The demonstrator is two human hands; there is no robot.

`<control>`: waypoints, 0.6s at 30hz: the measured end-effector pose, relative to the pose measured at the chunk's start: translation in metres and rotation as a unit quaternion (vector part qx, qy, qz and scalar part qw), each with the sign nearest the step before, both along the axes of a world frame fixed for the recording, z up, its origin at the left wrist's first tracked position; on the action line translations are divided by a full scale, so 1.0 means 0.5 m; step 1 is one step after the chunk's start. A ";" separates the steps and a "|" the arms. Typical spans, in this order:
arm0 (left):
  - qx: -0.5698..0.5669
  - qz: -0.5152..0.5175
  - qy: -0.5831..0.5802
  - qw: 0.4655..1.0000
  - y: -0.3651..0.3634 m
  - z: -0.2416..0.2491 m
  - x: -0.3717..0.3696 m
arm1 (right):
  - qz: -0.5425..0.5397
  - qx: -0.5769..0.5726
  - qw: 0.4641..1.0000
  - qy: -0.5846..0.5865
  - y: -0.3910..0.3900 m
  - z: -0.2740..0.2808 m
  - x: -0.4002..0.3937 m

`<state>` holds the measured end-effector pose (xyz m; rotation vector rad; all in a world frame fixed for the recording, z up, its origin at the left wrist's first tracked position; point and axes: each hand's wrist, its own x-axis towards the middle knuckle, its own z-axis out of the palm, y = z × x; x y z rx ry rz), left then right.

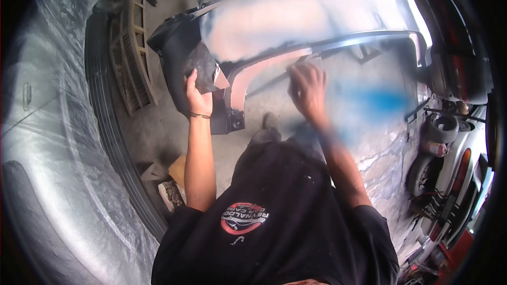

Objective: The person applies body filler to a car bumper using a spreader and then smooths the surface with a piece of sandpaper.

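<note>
Black shirt nearest. Ahead of both hands hangs the bumper. Left hand grips a dark sheet, bracing the bumper's end; right hand, blurred, presses its lower edge, probably sanding, grip unclear.

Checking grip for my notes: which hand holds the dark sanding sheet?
The left hand pinches the dark sheet against the car panel; the blurred right hand presses the panel's lower edge.

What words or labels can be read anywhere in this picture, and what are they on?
"REYNALDO": upside down in the round red and white logo on the black shirt.
A smaller line under it: too blurred to read.
Nothing else legible; the bumper panel shows no text.
</note>
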<state>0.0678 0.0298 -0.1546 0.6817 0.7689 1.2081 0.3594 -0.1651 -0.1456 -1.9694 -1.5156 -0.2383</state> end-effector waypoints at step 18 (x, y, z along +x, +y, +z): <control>-0.043 -0.016 -0.091 0.995 0.002 0.010 0.004 | 0.002 0.026 0.999 -0.042 0.039 0.024 0.098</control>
